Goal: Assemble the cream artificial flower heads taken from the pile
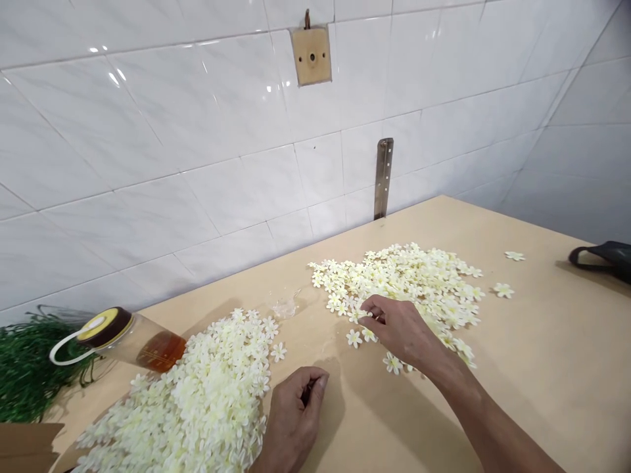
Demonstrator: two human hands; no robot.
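1. No readable writing shows anywhere; the yellow lid of the bottle (118, 338) bears a pale mark, too small to make out.
2. That bottle lies on its side near the table's (542, 368) left end, close to the wall edge. It is clear plastic with a white carry loop, and amber liquid is pooled at its bottom end, which touches the left heap of flowers (207, 394).
3. This left heap of cream-white fabric blossoms is thick and runs down to the near left edge, beside a cardboard flap (27, 447).
4. The spread of flowers (414, 279) in the table's middle is thinner, with two stray blossoms lying toward the right.
5. The right hand (401, 332) lies over the near side of that spread, thumb and forefinger pinching a single blossom at its left fringe.
6. The left hand (296, 410) rests on bare board between the two lots, fingers curled in; a thin dark thing shows inside, too hidden to name.
7. Green strands (29, 368) are bunched at the far left; a black bag (606, 256) sits at the right edge.
8. The near right of the table is open board.
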